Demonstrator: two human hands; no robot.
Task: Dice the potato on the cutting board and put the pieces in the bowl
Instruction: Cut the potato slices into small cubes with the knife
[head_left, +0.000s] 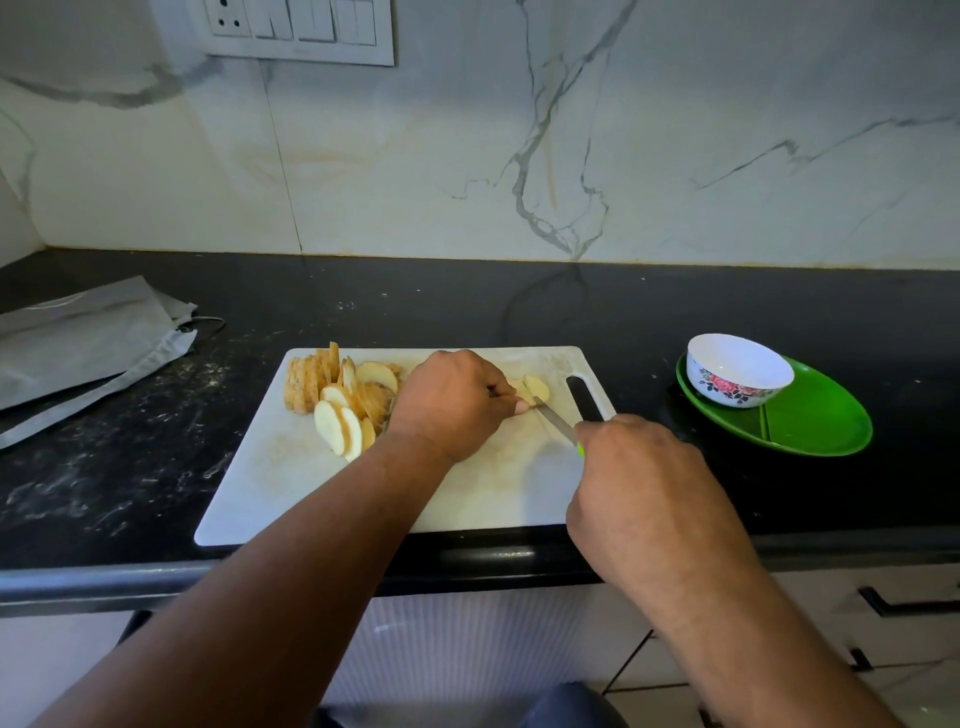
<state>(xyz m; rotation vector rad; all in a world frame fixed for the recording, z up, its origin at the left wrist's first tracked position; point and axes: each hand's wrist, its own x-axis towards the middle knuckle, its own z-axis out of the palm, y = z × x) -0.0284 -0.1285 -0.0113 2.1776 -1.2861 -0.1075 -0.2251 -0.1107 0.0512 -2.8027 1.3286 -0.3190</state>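
Note:
A white cutting board (291, 483) lies on the black counter. Several potato slices (343, 400) are piled at its far left. My left hand (452, 405) holds down a small stack of potato slices (535, 387) near the board's handle slot, fingers curled over them. My right hand (639, 483) grips a knife (556, 423) with a green handle; its blade points up-left and its tip meets the held slices. A white bowl with a floral print (737, 369) stands to the right, off the board, and looks empty.
The bowl sits on a green divided plate (810, 421). A grey folded cloth (83, 343) lies at the counter's left. A marble wall with a switch panel (296, 31) rises behind. The counter's front edge (156, 582) runs just below the board.

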